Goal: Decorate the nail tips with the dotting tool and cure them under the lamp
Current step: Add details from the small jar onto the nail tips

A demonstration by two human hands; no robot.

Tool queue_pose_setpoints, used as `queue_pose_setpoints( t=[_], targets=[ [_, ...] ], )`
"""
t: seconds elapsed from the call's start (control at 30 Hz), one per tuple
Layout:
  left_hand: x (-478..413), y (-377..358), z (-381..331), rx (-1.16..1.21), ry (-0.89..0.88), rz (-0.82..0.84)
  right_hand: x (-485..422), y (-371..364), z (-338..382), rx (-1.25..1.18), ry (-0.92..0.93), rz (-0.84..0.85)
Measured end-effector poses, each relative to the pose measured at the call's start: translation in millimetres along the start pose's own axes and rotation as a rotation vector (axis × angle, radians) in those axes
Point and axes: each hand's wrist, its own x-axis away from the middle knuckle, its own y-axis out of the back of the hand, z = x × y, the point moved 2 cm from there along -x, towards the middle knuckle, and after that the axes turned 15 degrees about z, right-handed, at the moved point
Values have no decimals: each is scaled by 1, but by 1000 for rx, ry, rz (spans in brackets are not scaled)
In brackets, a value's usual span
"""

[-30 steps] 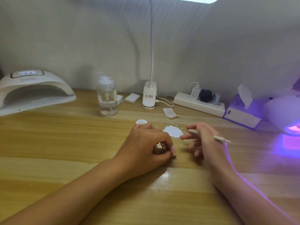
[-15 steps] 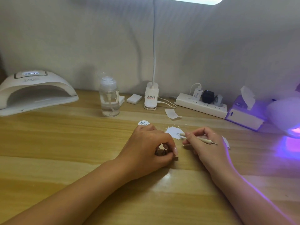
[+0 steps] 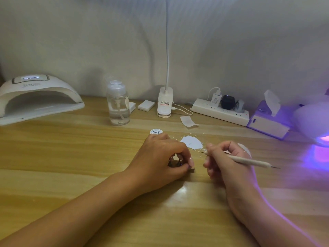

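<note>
My left hand (image 3: pixel 162 157) curls over a small block holder (image 3: pixel 190 169) on the wooden table, gripping it; dark nail tips (image 3: pixel 175 162) peek out between the fingers. My right hand (image 3: pixel 225 160) pinches a slim white dotting tool (image 3: pixel 249 160), its front tip pointing left toward a white paint patch (image 3: pixel 191 142) on the table. A small round white jar lid (image 3: pixel 156 131) lies just behind my left hand. A white curing lamp (image 3: pixel 35 97) stands at the far left. Another lamp (image 3: pixel 315 122) glows purple at the right edge.
At the back stand a clear pump bottle (image 3: pixel 118 104), a desk-lamp base (image 3: pixel 165 103) with a cable, a white power strip (image 3: pixel 220 109) and a tissue box (image 3: pixel 268 120). A paper scrap (image 3: pixel 187 121) and a small white pad (image 3: pixel 146 105) lie nearby.
My right hand has drawn in toward my left hand and lowered; the dotting tool now slants with its front tip near the paint patch. My left hand stays on the holder.
</note>
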Motion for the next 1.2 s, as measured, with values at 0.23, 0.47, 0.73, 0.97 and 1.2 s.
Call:
queue_pose_setpoints(
  t=[0.23,0.47,0.73,0.97,1.2],
  targets=[
    [0,-1,-1,-5,-4,-17,-1,-5,-2,68,-2,21],
    [0,0,-1,7,-10,-22,0,-7,-2,110,7,59],
    [0,-1,-1,11,-9,-21,0,-8,-1,125,3,73],
    [0,-1,-1,10,-19,-20,1,-8,-1,121,5,70],
    [0,-1,0,3,-23,-25,1,-8,-1,91,0,64]
  ],
)
